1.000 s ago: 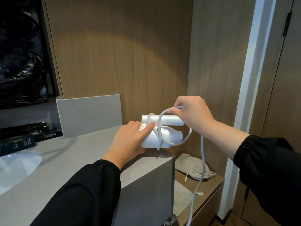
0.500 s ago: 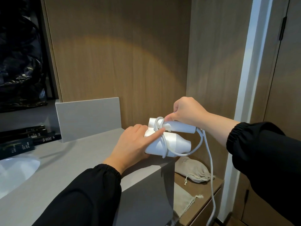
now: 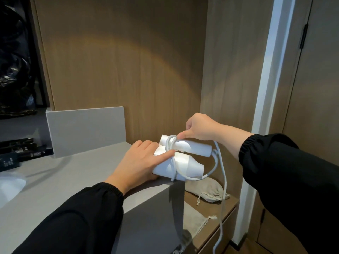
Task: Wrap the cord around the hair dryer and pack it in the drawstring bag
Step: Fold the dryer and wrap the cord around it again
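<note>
nearest to us are our two black sleeves, the left (image 3: 77,217) lying over the grey counter (image 3: 55,182), the right (image 3: 286,180) coming in from the side. our left hand (image 3: 141,162) lies flat on the counter's far corner, fingers straight, palm against the back of the white hair dryer (image 3: 189,166); its forefinger stretches across the body and presses the cord (image 3: 173,171) down where the cord crosses. the hair dryer rests on its side at the very edge of the counter, nozzle jutting out over the drop, its handle folded alongside the body on the far side. the cord is looped round handle and body near the hinge. just beyond, our right hand (image 3: 200,128) hovers over the handle, thumb and forefinger pinching the cord at the top of the loop, the other fingers curled. from the handle's end the cord bows out in a slack curve, and another length hangs down past the counter's side toward the floor.

below and behind the hair dryer, the beige drawstring bag (image 3: 205,191) lies on a lower wooden shelf (image 3: 232,203), apart from the dryer; the hanging cord passes in front of it. a second pale cloth (image 3: 194,224), perhaps another bag, lies lower, half hidden by the counter's side. further back stand a grey upstand panel (image 3: 86,131), dark boxes (image 3: 20,153) to the left, and the wood wall (image 3: 119,61).
</note>
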Demonstrator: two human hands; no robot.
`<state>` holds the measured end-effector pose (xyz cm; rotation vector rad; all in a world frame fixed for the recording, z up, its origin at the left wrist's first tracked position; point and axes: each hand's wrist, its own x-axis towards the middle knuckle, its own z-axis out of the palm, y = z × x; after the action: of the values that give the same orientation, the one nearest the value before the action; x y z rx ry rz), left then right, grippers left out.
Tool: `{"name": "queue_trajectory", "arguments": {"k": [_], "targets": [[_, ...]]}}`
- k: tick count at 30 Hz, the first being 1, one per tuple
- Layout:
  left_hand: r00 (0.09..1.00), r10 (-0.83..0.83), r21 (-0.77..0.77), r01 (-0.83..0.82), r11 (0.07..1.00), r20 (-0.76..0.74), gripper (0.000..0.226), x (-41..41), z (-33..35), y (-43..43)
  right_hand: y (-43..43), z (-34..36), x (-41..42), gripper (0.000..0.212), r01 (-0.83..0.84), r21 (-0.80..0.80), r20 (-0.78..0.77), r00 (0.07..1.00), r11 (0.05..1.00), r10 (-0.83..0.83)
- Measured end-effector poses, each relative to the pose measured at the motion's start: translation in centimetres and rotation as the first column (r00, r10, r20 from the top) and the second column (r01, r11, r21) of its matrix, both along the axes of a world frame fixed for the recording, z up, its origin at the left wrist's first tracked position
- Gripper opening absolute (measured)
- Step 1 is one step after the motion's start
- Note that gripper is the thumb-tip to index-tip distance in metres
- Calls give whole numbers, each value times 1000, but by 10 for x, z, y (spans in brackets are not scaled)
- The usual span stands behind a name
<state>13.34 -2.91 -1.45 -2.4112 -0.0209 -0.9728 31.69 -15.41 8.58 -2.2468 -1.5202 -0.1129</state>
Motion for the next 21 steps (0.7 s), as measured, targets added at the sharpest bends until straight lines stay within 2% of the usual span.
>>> {"name": "queue_trajectory", "arguments": {"k": [8, 12, 16, 21], "targets": [[998, 42, -58, -45, 997, -52, 72, 1, -1, 2, -12, 1, 19, 21, -91, -42, -275, 958, 995, 76], [999, 39, -159, -43, 986, -26, 78, 0, 0, 1, -14, 1, 29, 22, -68, -9, -299, 952, 998, 62], [1000, 15, -294, -19, 956, -16, 78, -4, 2, 0, -22, 0, 40, 42, 4, -1, -271, 963, 1000, -4], [998, 1, -397, -24, 917, -58, 80, -5, -1, 2, -30, -4, 50, 22, -35, 32, -468, 882, 999, 46]]}}
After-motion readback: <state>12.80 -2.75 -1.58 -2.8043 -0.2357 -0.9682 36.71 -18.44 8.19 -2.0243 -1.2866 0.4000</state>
